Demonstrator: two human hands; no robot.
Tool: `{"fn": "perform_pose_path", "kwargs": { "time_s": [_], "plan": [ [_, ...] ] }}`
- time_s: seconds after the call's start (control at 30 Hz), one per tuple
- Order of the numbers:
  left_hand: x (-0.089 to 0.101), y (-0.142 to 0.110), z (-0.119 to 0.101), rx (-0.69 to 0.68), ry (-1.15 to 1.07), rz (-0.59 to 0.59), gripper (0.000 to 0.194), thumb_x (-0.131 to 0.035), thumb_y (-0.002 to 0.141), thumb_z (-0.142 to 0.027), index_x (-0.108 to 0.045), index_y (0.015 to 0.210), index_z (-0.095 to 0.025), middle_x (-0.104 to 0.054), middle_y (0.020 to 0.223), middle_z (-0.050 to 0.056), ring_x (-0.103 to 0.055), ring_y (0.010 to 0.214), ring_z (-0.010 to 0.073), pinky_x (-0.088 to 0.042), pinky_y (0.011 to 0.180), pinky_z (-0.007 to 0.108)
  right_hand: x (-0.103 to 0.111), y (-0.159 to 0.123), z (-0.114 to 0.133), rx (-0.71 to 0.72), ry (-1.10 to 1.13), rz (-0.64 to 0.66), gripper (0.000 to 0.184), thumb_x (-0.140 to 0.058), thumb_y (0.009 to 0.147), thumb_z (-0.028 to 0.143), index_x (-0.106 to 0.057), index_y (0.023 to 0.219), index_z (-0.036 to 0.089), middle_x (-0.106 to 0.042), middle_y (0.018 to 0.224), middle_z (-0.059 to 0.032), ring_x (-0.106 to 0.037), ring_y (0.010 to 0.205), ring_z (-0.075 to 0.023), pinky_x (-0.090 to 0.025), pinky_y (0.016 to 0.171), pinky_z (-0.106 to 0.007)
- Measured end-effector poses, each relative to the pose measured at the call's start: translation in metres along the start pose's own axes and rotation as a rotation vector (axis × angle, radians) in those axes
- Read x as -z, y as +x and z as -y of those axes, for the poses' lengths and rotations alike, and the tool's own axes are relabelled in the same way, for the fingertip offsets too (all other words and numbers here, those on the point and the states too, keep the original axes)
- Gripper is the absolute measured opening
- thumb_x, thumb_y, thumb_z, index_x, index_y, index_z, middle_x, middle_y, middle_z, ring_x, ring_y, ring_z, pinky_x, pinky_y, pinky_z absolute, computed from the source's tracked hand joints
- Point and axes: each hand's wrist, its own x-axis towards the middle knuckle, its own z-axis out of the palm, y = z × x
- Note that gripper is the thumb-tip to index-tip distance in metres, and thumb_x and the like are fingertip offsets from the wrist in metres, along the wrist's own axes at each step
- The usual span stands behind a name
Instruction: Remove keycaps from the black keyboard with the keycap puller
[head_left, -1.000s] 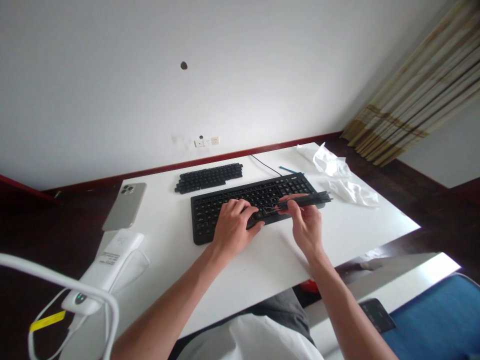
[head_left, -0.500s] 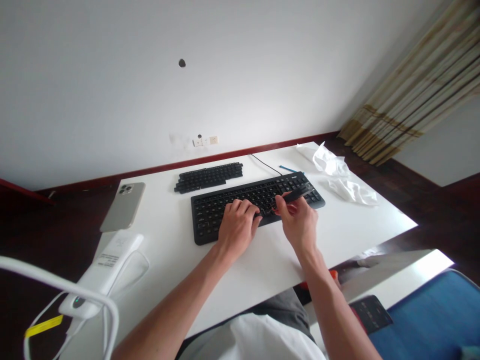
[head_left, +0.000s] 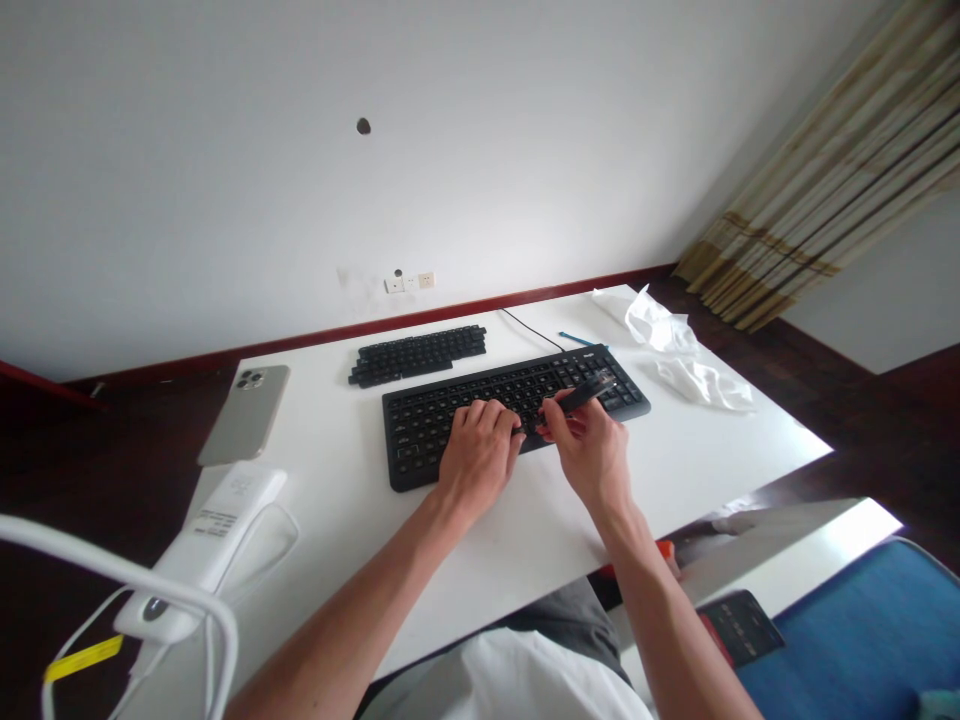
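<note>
A black keyboard (head_left: 435, 425) lies in the middle of the white table (head_left: 697, 450). My left hand (head_left: 478, 455) rests on the keys near the middle of its front rows, fingers bent down on them and holding nothing. My right hand (head_left: 589, 450) is pinched on a long, narrow black bar (head_left: 589, 391), which looks like a long keycap. The bar is held just above the keyboard's right half, pointing away to the right. The fingertips of the two hands nearly touch.
A smaller black block of keys (head_left: 417, 355) lies behind the keyboard. A phone (head_left: 247, 412) and a white device with cable (head_left: 206, 545) sit at the left. Crumpled white tissues (head_left: 705, 385) and a blue pen (head_left: 576, 340) lie at the right. A dark phone (head_left: 739, 625) lies below the table.
My right hand has swung the black bar from lying crosswise along the keyboard's front to pointing away, and has moved left towards my left hand. The left hand has barely shifted.
</note>
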Motion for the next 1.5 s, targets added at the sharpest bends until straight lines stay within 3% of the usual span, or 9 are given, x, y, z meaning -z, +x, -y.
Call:
{"fn": "perform_pose_path", "kwargs": {
  "time_s": [0.4,0.63,0.93,1.17,1.5],
  "plan": [
    [0.0,0.0,0.001,-0.003,-0.029,-0.006,0.007,-0.062,0.104,-0.026,-0.061,0.11,-0.022,-0.066,0.111,0.006,-0.058,0.106,0.0269,-0.045,0.091,0.046,0.008,0.004,-0.005,-0.061,0.182,0.134,0.043,-0.067,0.095,0.064,-0.064,0.094,0.021,-0.082,0.087,-0.0112,-0.08,0.069,-0.0269,-0.068,0.068,-0.037],
    [-0.001,-0.001,0.0,0.013,0.001,-0.008,0.01,-0.065,0.103,-0.027,-0.062,0.112,-0.022,-0.067,0.113,0.006,-0.058,0.108,0.0279,-0.045,0.092,0.047,0.009,0.013,0.025,0.067,-0.147,0.183,0.022,-0.066,0.096,0.043,-0.069,0.087,0.023,-0.076,0.067,-0.0054,-0.079,0.065,-0.0281,-0.061,0.061,-0.032],
    [-0.001,-0.001,0.0,0.004,0.003,-0.014,0.016,-0.065,0.103,-0.027,-0.064,0.118,-0.022,-0.069,0.116,0.006,-0.058,0.11,0.0284,-0.044,0.092,0.047,0.006,0.03,0.031,-0.035,-0.243,0.193,0.026,-0.065,0.095,0.038,-0.068,0.074,0.023,-0.074,0.062,-0.0045,-0.074,0.057,-0.0239,-0.053,0.055,-0.03],
    [0.002,-0.001,-0.001,0.022,0.001,0.004,0.018,-0.065,0.104,-0.029,-0.067,0.121,-0.024,-0.07,0.116,0.005,-0.057,0.111,0.0269,-0.044,0.094,0.045,0.006,0.015,0.04,-0.029,-0.286,0.176,0.02,-0.064,0.094,0.035,-0.072,0.082,0.021,-0.076,0.066,-0.0059,-0.077,0.066,-0.0243,-0.054,0.06,-0.027],
    [0.002,-0.001,0.0,0.051,-0.044,0.001,0.016,-0.071,0.101,-0.032,-0.069,0.115,-0.026,-0.07,0.113,0.004,-0.058,0.11,0.0267,-0.045,0.094,0.044,0.01,-0.019,0.017,0.051,-0.079,0.095,0.022,-0.064,0.099,0.043,-0.069,0.093,0.022,-0.08,0.081,-0.0045,-0.081,0.075,-0.0241,-0.06,0.063,-0.026]
  ]
}}
